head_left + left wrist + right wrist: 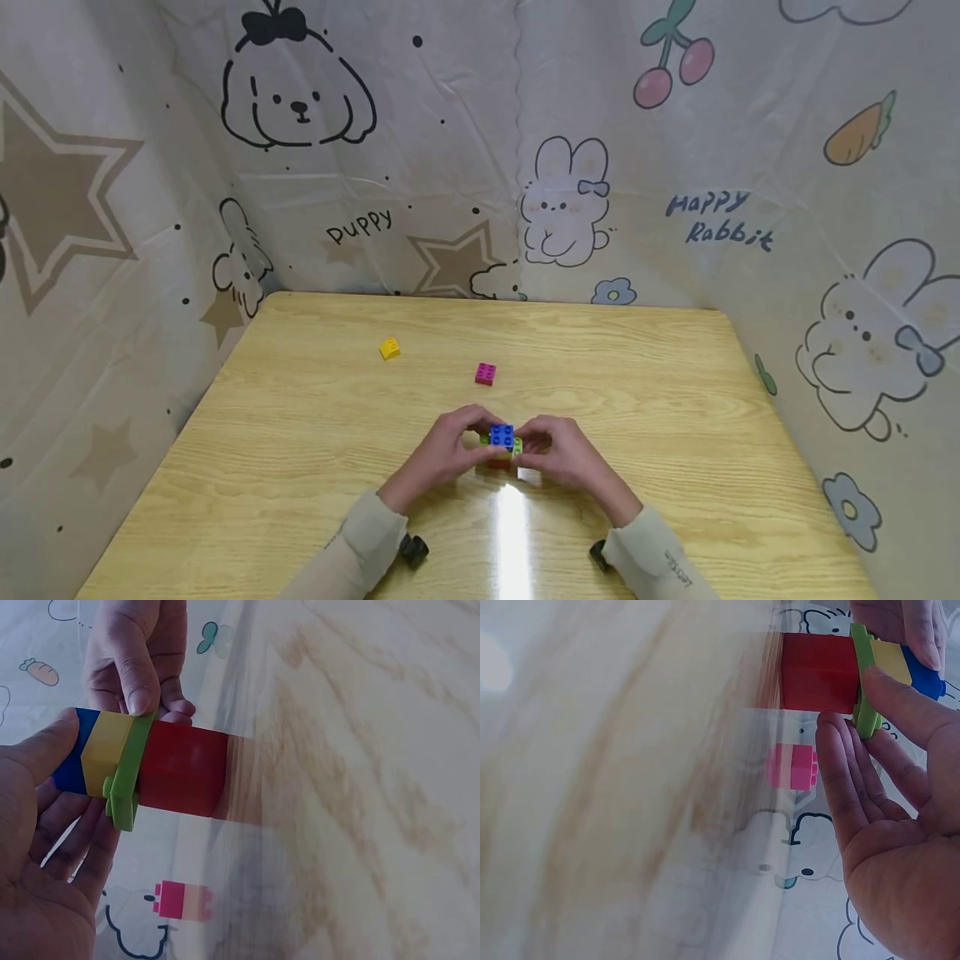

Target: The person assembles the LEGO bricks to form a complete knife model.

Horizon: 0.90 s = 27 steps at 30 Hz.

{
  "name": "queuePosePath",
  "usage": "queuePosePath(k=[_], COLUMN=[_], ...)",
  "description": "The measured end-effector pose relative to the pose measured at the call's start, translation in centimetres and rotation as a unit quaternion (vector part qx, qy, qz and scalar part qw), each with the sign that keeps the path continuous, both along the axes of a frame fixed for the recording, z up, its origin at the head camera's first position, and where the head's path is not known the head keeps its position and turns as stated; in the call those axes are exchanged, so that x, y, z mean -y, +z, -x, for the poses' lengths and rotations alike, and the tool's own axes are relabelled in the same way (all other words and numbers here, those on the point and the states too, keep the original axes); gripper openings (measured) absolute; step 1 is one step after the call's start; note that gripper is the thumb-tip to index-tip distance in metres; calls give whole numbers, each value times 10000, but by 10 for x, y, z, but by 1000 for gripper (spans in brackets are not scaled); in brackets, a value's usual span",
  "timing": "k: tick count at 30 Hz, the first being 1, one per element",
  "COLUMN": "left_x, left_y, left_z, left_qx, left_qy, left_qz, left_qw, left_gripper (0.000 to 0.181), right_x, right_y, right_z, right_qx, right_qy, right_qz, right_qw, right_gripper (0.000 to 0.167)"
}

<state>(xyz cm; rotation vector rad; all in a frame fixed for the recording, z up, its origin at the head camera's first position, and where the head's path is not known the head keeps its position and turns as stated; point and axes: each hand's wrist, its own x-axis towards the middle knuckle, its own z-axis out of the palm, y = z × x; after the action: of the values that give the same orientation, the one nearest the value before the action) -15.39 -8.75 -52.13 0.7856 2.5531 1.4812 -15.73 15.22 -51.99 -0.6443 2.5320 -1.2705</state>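
Observation:
A small tower of toy building bricks stands on the table in front of me. Its red block [184, 766] is at the bottom, with a flat green plate [124, 799] above it, then a yellow brick [889, 661], and a studded blue brick [502, 435] on top. My left hand [450, 446] pinches the blue brick, thumb on the near side and fingers beyond. From the other side, my right hand [558, 450] holds the end of the green plate between thumb and fingers. The hands partly cover the tower in the head view.
Behind the tower lies a pink brick [485, 373] with its studs up. Farther back and left is a yellow sloped brick [389, 348]. The wooden table [637, 367] is bordered by a printed curtain [450, 100] at the back and sides.

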Motion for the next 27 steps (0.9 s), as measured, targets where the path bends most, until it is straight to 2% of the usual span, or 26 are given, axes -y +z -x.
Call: queuePosePath(k=[7, 12, 15, 18, 20, 22, 24, 27], left_x=[0, -1, -1, 2, 6, 12, 17, 24], left_y=[-2, 2, 5, 8, 10, 10, 10, 5], left_z=[-2, 0, 2, 5, 9, 17, 28, 48], left_qx=[-73, -119, 11, 343, 555, 625, 588, 437], left_qy=[22, 22, -70, -149, -118, 17, 213, 529], left_qz=[-32, 30, 90, 1, -148, -274, -331, -169], left_qw=[10000, 9999, 9999, 9993, 9983, 9977, 9975, 9975], left_gripper=[32, 32, 37, 45, 47, 44, 41, 42], right_x=[-1, -2, -3, -3, -3, -2, -2, -1], right_y=[-1, 1, 1, 1, 0, 0, 0, 1], right_z=[0, 1, 1, 1, 1, 2, 2, 2], right_qx=[-16, -19, -17, -28, -52, -68, -75, -51], right_qy=[18, 9, -15, -28, -16, 3, 25, 34], right_qz=[-42, -52, -66, -86, -88, -72, -41, -28], right_qw=[10000, 10000, 10000, 10000, 9999, 10000, 10000, 10000], right_gripper=[30, 30, 30, 31, 31, 32, 32, 32])
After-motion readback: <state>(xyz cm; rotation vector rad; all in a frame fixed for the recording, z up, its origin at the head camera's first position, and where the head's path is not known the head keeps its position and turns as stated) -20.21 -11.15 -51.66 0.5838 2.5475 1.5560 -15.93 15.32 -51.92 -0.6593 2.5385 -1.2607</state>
